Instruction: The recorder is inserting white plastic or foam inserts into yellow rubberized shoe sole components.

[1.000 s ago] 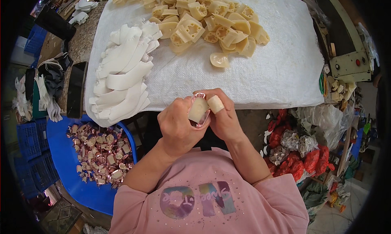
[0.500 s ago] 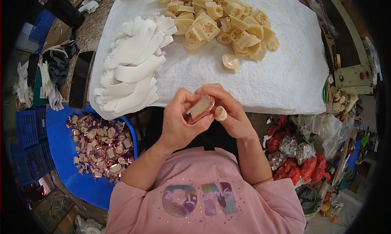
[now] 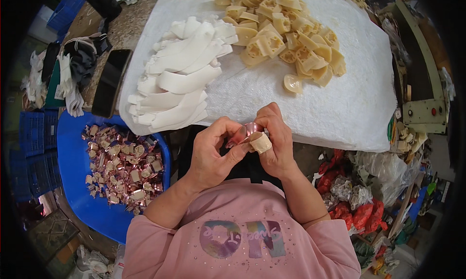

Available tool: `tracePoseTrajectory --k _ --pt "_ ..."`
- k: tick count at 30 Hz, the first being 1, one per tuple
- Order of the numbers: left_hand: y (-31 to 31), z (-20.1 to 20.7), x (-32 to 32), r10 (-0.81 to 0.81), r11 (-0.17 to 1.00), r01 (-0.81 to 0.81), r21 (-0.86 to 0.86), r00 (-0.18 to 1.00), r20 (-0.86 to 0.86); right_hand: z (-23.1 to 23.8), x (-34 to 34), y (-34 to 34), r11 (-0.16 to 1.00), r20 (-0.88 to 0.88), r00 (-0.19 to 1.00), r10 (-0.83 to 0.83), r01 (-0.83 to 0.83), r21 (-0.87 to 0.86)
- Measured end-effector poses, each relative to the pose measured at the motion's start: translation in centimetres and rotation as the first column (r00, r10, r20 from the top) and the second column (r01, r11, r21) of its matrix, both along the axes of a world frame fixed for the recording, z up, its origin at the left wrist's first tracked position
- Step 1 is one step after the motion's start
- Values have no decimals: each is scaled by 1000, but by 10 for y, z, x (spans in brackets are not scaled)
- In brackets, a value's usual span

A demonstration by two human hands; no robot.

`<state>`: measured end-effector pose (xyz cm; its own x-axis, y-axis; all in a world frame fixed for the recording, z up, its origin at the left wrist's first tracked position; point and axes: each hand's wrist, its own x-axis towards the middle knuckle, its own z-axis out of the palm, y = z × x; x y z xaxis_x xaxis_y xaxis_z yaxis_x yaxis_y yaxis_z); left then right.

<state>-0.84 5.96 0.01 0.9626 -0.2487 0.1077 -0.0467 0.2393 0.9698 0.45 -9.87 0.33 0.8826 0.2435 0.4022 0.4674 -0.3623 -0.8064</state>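
Note:
My left hand [image 3: 212, 150] and my right hand [image 3: 276, 145] meet just off the near edge of the white-covered table, both closed on one small piece covered in shiny pink metallic material [image 3: 250, 128]. Fingers hide much of it, so its full shape does not show. A beige wrap [image 3: 261, 143] covers my right thumb. Ahead and to the left lies an overlapping pile of curved white strips [image 3: 179, 73]. Farther off is a heap of cream moulded plastic pieces [image 3: 272, 39], with a single cream piece [image 3: 292, 84] at its near side.
Left of my lap, a blue tub [image 3: 80, 191] holds many pink metallic pieces with beige faces [image 3: 124, 167]. A black phone [image 3: 111, 82] rests beside the white cover [image 3: 330, 114]. Red and clear plastic bags [image 3: 359, 201] lie at the right. A greenish machine frame [image 3: 424, 114] stands at far right.
The pink piece has turned between my fingers, so its flat beige face no longer shows. My right thumb has come across in front of it. The whole view has shifted slightly.

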Motion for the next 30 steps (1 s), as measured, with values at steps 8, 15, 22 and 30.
tracePoseTrajectory --k 8,15,22,30 --pt "68 -4 -17 384 774 -477 416 876 291 10 43 25 994 33 996 87 -85 -65" --pt "176 -32 -49 617 75 -748 659 554 559 15 64 55 932 251 968 -11 101 -348" --pt "157 -18 -33 603 -110 -766 634 455 655 15 73 84 907 343 939 -38 177 -383" --pt "71 8 23 40 580 -653 487 620 784 6 80 83 951 226 974 -10 79 -298"
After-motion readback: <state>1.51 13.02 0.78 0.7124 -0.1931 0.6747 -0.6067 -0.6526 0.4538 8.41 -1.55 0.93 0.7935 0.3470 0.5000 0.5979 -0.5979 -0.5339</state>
